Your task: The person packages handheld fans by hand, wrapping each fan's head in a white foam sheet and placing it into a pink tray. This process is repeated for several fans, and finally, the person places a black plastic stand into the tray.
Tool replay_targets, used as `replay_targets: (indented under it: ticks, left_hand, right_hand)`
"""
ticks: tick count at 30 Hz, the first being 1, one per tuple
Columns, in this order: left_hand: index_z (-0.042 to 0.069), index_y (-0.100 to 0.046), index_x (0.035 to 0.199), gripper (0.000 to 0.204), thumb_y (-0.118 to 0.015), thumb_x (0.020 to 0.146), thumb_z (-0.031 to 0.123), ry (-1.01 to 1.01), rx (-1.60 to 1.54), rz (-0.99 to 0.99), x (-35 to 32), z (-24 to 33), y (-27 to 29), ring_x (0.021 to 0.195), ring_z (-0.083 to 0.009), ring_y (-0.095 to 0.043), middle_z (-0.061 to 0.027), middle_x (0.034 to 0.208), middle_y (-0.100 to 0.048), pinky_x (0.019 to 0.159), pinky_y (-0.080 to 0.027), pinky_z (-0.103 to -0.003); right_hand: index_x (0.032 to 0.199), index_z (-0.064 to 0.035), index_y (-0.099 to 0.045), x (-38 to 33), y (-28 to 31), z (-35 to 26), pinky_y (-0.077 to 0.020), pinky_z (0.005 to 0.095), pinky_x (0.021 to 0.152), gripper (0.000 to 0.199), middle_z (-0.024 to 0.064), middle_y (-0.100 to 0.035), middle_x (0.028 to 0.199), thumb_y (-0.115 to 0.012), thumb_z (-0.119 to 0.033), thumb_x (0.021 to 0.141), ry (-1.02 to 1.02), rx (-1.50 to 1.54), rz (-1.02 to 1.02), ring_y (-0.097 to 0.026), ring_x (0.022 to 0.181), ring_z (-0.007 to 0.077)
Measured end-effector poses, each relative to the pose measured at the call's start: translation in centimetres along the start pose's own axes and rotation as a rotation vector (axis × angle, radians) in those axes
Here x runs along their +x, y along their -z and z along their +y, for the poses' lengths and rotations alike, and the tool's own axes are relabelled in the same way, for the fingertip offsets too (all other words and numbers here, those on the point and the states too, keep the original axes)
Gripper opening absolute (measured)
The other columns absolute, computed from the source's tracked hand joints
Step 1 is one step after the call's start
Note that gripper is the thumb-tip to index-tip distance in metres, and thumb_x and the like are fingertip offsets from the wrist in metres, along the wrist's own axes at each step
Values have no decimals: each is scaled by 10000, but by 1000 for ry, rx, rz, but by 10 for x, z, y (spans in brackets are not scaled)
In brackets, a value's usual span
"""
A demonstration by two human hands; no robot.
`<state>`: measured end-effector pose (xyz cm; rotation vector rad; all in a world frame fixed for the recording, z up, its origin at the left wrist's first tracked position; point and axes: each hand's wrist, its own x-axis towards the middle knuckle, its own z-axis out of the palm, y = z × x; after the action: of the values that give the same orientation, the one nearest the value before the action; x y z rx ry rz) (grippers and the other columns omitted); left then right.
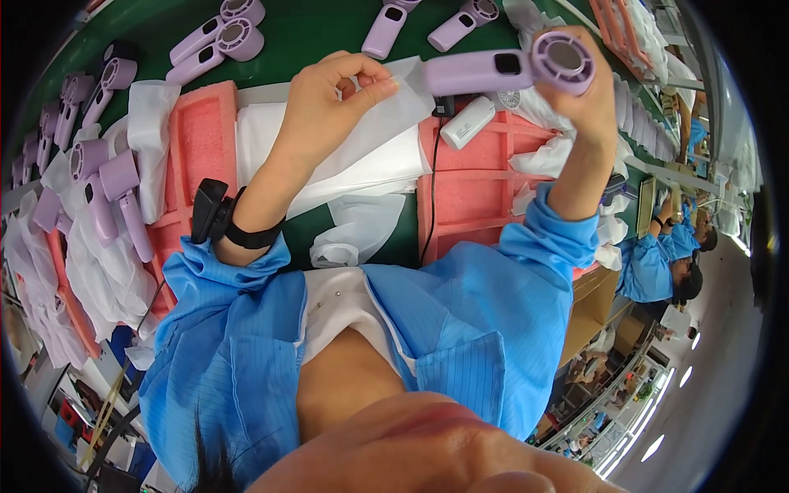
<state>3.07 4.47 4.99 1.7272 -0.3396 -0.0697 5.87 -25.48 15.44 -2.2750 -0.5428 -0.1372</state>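
Observation:
My right hand (593, 111) is closed around the round head of a light purple handheld fan (472, 72), which lies level with its handle pointing left. The handle's end meets the edge of a thin translucent bag (404, 97); whether it is inside, I cannot tell. My left hand (325, 103) pinches that bag between thumb and fingers. Below it lies a stack of white bags (386, 168). A small white cylindrical device (468, 122) rests on a pink foam tray (468, 193), under the fan, beside a black cable (433, 189).
Several purple fans (215, 45) lie on the green table (308, 33), along the far edge and left. Another pink foam tray (201, 123) stands left with wrapped fans. A crumpled translucent bag (357, 230) lies near my chest. Other people in blue (649, 267) work at the right.

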Motion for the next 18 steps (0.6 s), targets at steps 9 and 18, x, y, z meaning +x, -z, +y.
replay_targets:
  ticks: [9, 18]
  left_hand:
    - [1, -648, 888, 101, -668, 847, 91, -43, -683, 223, -14, 35, 0, 773, -72, -570, -30, 868, -637, 696, -445, -225]
    - [46, -661, 967, 226, -677, 750, -15, -559, 22, 288, -23, 16, -29, 770, -157, -605, -46, 922, -633, 668, -489, -277]
  right_hand:
    - [1221, -45, -560, -5, -120, -48, -483, 291, 807, 735, 108, -569, 1120, -830, -64, 538, 387, -91, 78, -598, 946, 215]
    - [1282, -49, -529, -11, -140, -50, -504, 333, 730, 758, 130, -533, 1105, -795, -34, 572, 202, -270, 250, -586, 900, 274]
